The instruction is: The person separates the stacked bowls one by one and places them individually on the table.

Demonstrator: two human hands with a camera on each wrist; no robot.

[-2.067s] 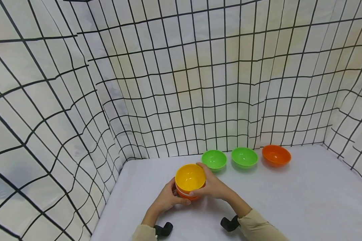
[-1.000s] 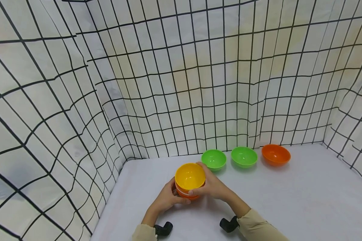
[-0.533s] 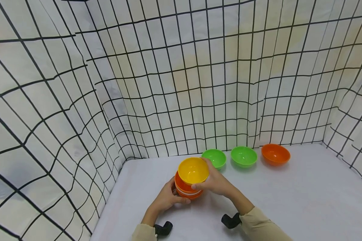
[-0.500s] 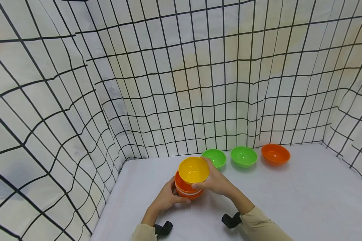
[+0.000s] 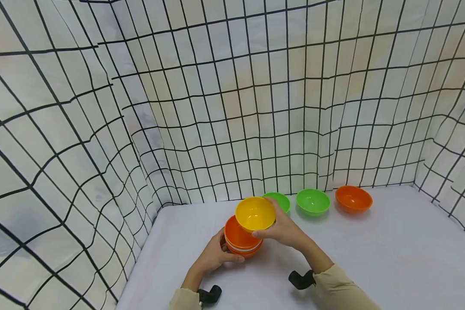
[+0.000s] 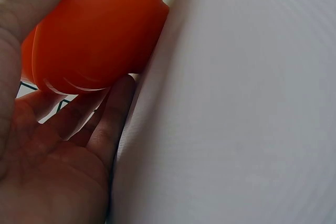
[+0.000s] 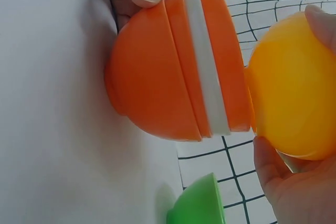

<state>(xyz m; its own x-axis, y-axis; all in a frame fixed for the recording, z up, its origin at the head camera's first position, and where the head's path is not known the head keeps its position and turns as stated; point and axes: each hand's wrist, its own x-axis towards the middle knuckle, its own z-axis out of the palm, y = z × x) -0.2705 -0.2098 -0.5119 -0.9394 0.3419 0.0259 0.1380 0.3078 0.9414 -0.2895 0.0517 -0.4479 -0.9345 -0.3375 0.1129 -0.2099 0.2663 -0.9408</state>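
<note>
My left hand (image 5: pixel 212 255) holds a nested stack of bowls by the side, its thumb on the near side and fingers behind. Uppermost in the stack is an orange bowl (image 5: pixel 238 233). A white bowl's rim (image 7: pixel 207 66) shows between orange ones in the right wrist view. The bottom orange bowl (image 6: pixel 105 30) stands on the white table, fingers curving beneath its side. Between thumb and fingers, my right hand (image 5: pixel 283 228) pinches a yellow bowl (image 5: pixel 255 215) by its edge. This bowl is raised just above the stack, shifted to the right, and looks hollow inside.
Along the back of the white table (image 5: pixel 391 249) stand a green bowl (image 5: pixel 282 201), partly covered by the right hand, a second green bowl (image 5: pixel 313 202) and an orange bowl (image 5: pixel 354 199). Behind them rises a white wall (image 5: pixel 232 107) with black grid lines.
Out of the stack the right hand has lifted the yellow bowl, moving it up and to the right and uncovering the orange bowl below. The left hand and stack have stayed in place.
</note>
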